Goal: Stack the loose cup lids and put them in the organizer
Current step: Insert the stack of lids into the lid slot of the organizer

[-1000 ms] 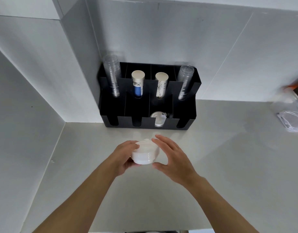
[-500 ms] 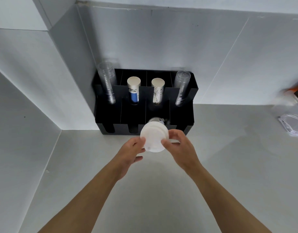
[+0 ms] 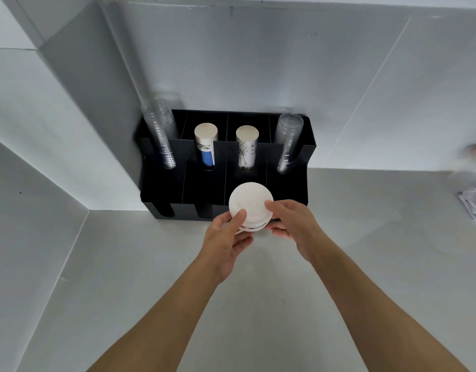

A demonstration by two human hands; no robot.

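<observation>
Two hands hold a stack of white lids (image 3: 250,204) at the frame's centre, tilted, in front of the black organizer (image 3: 285,187) and its third front slot. The left hand (image 3: 226,237) and right hand (image 3: 290,224) each have their grip clamped on the stack's edges, above the grey desk (image 3: 365,251).

White cup lids (image 3: 250,204), a black organizer (image 3: 285,189), a grey table (image 3: 365,264) — one paper cup stack (image 3: 206,146) has blue, the other (image 3: 246,149) black scribbly drawings.
</observation>
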